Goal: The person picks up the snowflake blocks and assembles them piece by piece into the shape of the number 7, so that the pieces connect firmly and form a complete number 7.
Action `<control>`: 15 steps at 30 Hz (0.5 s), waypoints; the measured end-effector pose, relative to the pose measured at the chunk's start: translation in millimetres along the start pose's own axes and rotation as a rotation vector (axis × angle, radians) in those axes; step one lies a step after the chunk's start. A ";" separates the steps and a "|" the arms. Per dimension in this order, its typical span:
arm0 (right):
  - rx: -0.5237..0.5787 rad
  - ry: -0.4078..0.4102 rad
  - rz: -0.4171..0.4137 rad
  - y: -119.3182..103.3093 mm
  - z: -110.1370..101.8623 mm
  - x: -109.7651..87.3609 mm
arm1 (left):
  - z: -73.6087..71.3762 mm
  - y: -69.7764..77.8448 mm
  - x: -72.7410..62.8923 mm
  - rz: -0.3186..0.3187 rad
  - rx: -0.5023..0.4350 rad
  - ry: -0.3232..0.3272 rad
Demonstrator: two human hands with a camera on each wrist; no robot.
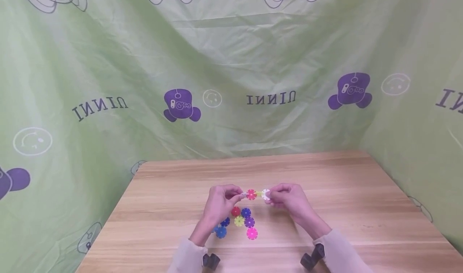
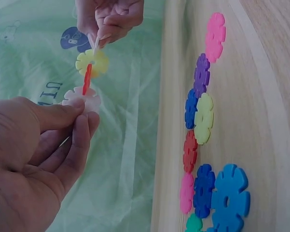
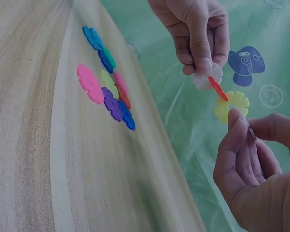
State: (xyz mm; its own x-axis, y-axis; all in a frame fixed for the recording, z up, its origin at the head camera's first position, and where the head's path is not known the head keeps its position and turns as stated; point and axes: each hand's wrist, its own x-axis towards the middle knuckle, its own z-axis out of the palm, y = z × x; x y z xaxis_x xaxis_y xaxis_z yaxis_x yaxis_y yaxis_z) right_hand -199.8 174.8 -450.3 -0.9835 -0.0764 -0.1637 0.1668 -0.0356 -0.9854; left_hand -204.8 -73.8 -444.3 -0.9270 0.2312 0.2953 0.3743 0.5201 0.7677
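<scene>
A short chain of flower-shaped plastic discs, slotted into each other, is held above the table between both hands. My left hand (image 1: 221,202) pinches the white disc (image 2: 89,101) at one end between thumb and fingers. From it the chain runs through a red disc (image 1: 251,194) and a yellow disc (image 2: 92,63). At the other end my right hand (image 1: 292,200) pinches another white disc (image 1: 266,194), seen edge-on in the left wrist view. The red disc stands crosswise between its white and yellow neighbours.
Several loose discs lie on the wooden table (image 1: 347,208) just below the hands, among them a pink disc (image 1: 252,233), a purple disc (image 1: 249,222) and a light blue disc (image 2: 230,199). A green printed cloth (image 1: 231,56) hangs behind the table and along its sides.
</scene>
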 end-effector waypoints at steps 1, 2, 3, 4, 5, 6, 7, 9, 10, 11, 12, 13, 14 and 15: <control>0.001 0.003 0.003 0.6 0.0 0.0 | 0.1 -0.2 -0.2 0.010 0.008 0.000; 0.002 0.004 0.006 1.2 -0.1 0.1 | 0.1 -0.4 -0.4 0.018 0.015 -0.001; 0.002 0.004 0.007 1.8 -0.3 0.0 | 0.0 -0.6 -0.6 0.020 0.017 -0.003; 0.000 0.002 0.010 2.4 -0.8 0.3 | 0.1 -1.1 -0.7 0.021 0.019 -0.007; -0.001 0.001 0.010 3.1 -1.3 0.6 | 0.0 -1.5 -0.5 0.021 0.013 -0.012; -0.002 -0.001 0.010 3.8 -2.0 1.2 | -0.1 -1.9 -0.2 0.018 0.000 -0.017; -0.001 -0.002 0.008 4.1 -2.5 1.6 | -0.1 -2.6 0.2 0.012 -0.016 -0.024; 0.004 -0.004 0.008 4.1 -3.5 2.6 | -0.2 -3.8 1.1 -0.007 -0.056 -0.037; 0.005 -0.005 0.009 3.9 -3.9 3.1 | -0.2 -4.7 1.6 -0.015 -0.074 -0.042; 0.008 -0.007 0.009 3.6 -4.1 3.5 | -0.1 -5.5 2.1 -0.021 -0.086 -0.044; 0.009 -0.009 0.011 3.1 -4.4 3.9 | 0.0 -6.5 2.5 -0.027 -0.092 -0.045; 0.011 -0.010 0.013 2.4 -4.5 4.1 | 0.2 -7.5 2.9 -0.033 -0.089 -0.045; 0.010 -0.013 0.015 1.9 -4.7 4.2 | -0.1 -7.9 3.2 -0.040 -0.084 -0.046; 0.009 -0.017 0.014 1.5 -4.8 4.0 | -1.0 -8.1 3.2 -0.044 -0.075 -0.049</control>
State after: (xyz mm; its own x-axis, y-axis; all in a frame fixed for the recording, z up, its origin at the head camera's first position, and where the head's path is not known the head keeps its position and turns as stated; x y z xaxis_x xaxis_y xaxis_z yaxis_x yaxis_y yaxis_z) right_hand -203.8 179.2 -452.7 -0.9799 -0.0940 -0.1762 0.1808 -0.0433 -0.9826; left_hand -210.9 -78.0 -449.0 -0.9395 0.2506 0.2335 0.3287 0.4683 0.8201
